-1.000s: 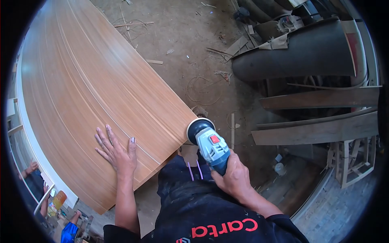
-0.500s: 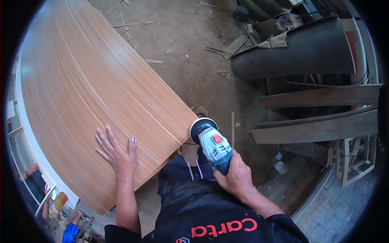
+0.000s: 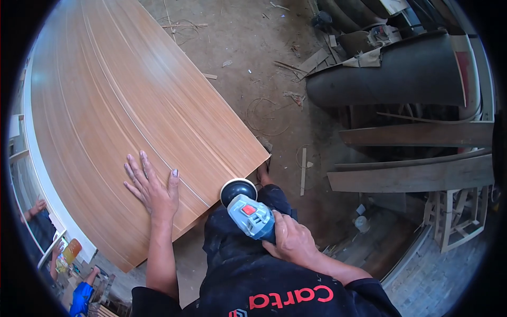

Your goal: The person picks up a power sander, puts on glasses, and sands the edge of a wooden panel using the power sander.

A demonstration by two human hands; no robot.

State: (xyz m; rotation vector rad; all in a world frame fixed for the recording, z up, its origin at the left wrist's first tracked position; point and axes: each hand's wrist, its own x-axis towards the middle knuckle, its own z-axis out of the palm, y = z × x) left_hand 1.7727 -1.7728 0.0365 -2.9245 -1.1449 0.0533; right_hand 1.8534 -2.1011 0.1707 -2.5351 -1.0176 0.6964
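My right hand (image 3: pixel 296 239) is wrapped round the body of a grey and dark blue power sander (image 3: pixel 250 215). Its round black pad (image 3: pixel 238 191) with a pale rim sits at the near edge of a large wood-grain panel (image 3: pixel 174 100); whether the disc touches the edge I cannot tell. My left hand (image 3: pixel 156 189) lies flat on the panel near its close end, fingers spread. A thin pale line runs along the board past the left thumb.
Dark curved panels (image 3: pixel 385 74) and long boards (image 3: pixel 417 177) are stacked on the right, above a wooden frame (image 3: pixel 457 219). Wood scraps and loose cord lie on the floor (image 3: pixel 232 47). At lower left are other people's arms, a bottle (image 3: pixel 72 248) and blue clothing (image 3: pixel 82 298).
The sander in my right hand has moved left and toward me along the panel's near edge, away from its right corner. My left hand stays in place on the panel.
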